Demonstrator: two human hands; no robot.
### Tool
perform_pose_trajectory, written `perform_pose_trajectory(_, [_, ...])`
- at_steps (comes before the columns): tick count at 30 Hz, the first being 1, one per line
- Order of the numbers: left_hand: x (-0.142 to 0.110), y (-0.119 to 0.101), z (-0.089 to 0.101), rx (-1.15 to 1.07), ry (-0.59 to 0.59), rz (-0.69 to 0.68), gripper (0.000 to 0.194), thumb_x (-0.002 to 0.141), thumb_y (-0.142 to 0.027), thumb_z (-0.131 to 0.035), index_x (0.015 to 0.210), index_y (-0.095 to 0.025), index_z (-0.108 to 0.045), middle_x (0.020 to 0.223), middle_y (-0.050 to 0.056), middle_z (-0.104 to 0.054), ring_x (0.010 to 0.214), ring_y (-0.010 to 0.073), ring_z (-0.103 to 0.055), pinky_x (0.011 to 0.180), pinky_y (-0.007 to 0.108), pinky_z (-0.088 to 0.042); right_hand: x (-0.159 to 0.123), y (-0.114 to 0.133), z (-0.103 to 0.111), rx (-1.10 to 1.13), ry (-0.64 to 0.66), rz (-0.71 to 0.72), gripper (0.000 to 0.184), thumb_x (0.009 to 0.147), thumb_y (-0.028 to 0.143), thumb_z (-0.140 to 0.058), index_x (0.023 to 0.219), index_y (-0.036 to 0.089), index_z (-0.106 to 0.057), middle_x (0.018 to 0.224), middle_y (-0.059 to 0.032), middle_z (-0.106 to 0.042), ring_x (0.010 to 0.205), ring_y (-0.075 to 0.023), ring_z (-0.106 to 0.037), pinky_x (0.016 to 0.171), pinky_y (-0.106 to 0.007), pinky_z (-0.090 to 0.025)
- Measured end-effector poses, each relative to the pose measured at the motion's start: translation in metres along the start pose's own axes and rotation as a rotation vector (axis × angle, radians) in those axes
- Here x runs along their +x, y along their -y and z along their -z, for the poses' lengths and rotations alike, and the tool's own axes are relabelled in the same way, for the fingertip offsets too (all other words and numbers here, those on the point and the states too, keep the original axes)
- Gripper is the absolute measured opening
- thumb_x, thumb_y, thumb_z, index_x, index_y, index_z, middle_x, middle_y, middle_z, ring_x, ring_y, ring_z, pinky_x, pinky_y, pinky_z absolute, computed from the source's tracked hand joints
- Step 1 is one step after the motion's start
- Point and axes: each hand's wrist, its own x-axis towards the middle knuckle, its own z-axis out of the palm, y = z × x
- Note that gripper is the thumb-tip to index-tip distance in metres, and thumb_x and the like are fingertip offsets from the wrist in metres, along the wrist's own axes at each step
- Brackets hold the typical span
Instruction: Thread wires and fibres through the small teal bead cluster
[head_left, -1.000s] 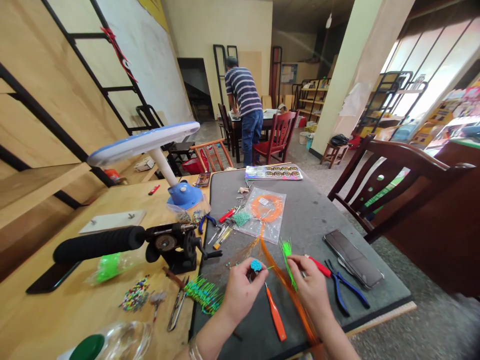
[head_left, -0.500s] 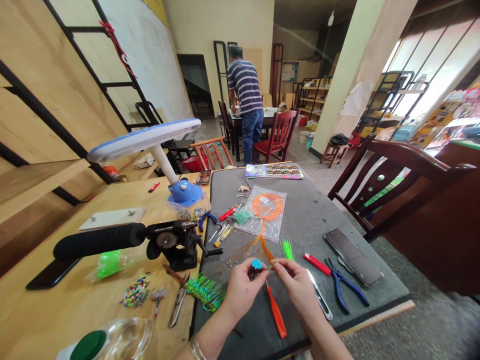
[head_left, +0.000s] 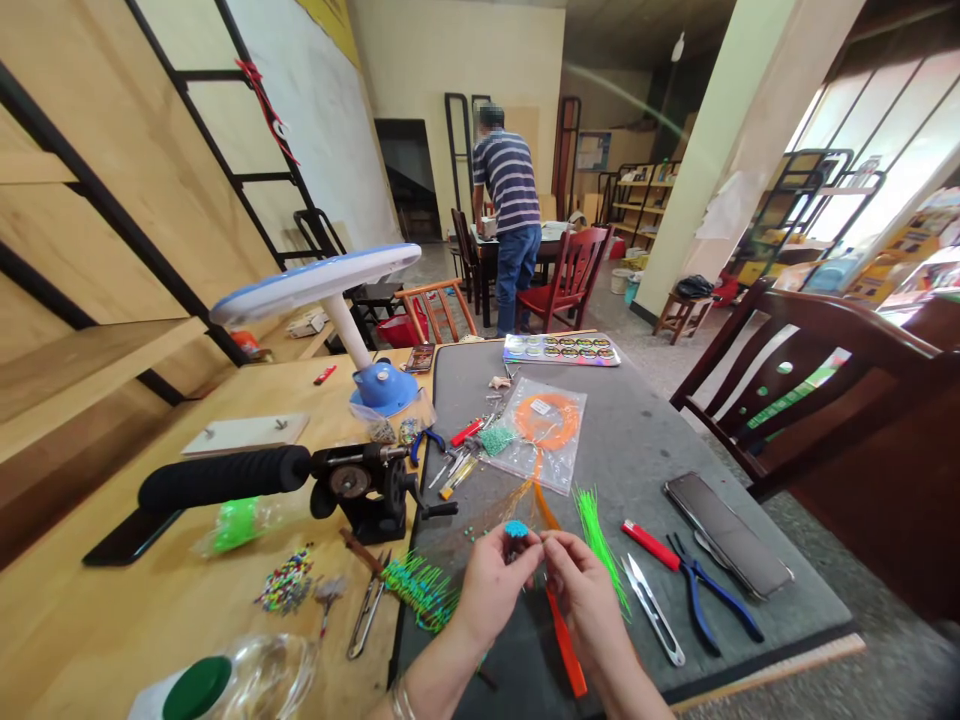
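Observation:
My left hand (head_left: 491, 585) pinches a small dark piece topped with turquoise beads (head_left: 515, 529) over the grey mat (head_left: 637, 440). My right hand (head_left: 585, 595) is closed just beside it, fingertips meeting the left hand's at the beaded piece; what the right fingers pinch is too small to make out. A bundle of green strands (head_left: 598, 535) lies on the mat just right of my hands. An orange-handled tool (head_left: 568, 650) lies beneath them. Orange strands (head_left: 541, 503) run from my hands back toward a plastic bag of orange cord (head_left: 545, 430).
Snips (head_left: 654, 608), blue pliers (head_left: 712, 600), a red lighter (head_left: 649, 544) and a phone (head_left: 727, 533) lie to the right. A black vise with a foam handle (head_left: 300, 480), loose beads (head_left: 285, 592), a blue lamp (head_left: 330, 290) stand left. A person in a striped shirt (head_left: 510, 190) stands far back.
My right hand has come left from the green strands and orange bundle to meet my left hand at the beaded piece. The green strands now lie on the mat. The view shifted slightly.

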Motion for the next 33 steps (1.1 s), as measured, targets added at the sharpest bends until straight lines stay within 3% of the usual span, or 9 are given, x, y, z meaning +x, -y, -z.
perform_pose_trajectory(8, [0.001,-0.002,0.003,-0.141,0.063,0.171,0.026,0.073,-0.039,-0.065,0.076,-0.014,-0.060,0.058,-0.002,-0.055,0.046,0.0061,-0.039,0.041,0.017,-0.021,0.001,0.023,0.004,-0.047,0.020,-0.006,0.030,0.067,0.045,-0.074,0.074,0.019,-0.062,0.077,-0.0012,-0.067,0.068,-0.0146,-0.060,0.052,-0.021,-0.046])
perform_pose_trajectory(12, [0.004,0.006,0.008,-0.230,0.103,0.231,0.019,0.074,-0.033,-0.058,0.076,-0.014,-0.060,0.060,0.000,-0.057,0.050,0.0076,-0.043,0.041,0.018,-0.018,0.003,0.032,0.006,-0.129,0.075,-0.072,0.034,0.068,0.048,-0.072,0.073,0.019,-0.055,0.066,0.0007,-0.064,0.053,-0.0115,-0.056,0.040,-0.017,-0.037])
perform_pose_trajectory(17, [0.004,0.007,0.009,-0.276,0.163,0.232,0.013,0.072,-0.027,-0.055,0.076,-0.015,-0.056,0.069,0.001,-0.060,0.056,0.0084,-0.047,0.044,0.018,-0.019,0.007,0.031,0.001,-0.310,0.108,-0.050,0.038,0.067,0.053,-0.070,0.072,0.019,-0.053,0.052,0.0061,-0.056,0.036,-0.0056,-0.041,0.034,-0.016,-0.027])
perform_pose_trajectory(28, [0.004,0.007,0.008,-0.132,0.214,0.175,0.016,0.078,-0.031,-0.050,0.074,-0.016,-0.052,0.061,-0.004,-0.048,0.050,0.0068,-0.037,0.044,0.019,-0.021,0.015,0.029,-0.004,-0.368,0.152,0.014,0.043,0.066,0.057,-0.069,0.072,0.018,-0.054,0.050,0.0058,-0.055,0.036,-0.0053,-0.040,0.036,-0.017,-0.028])
perform_pose_trajectory(33, [0.003,0.008,0.009,-0.165,0.214,0.177,0.015,0.075,-0.031,-0.052,0.072,-0.016,-0.053,0.060,-0.004,-0.048,0.050,0.0066,-0.039,0.044,0.019,-0.022,0.013,0.032,-0.006,-0.350,0.151,0.000,0.042,0.067,0.057,-0.069,0.070,0.018,-0.053,0.050,0.0054,-0.055,0.037,-0.0058,-0.040,0.037,-0.018,-0.029])
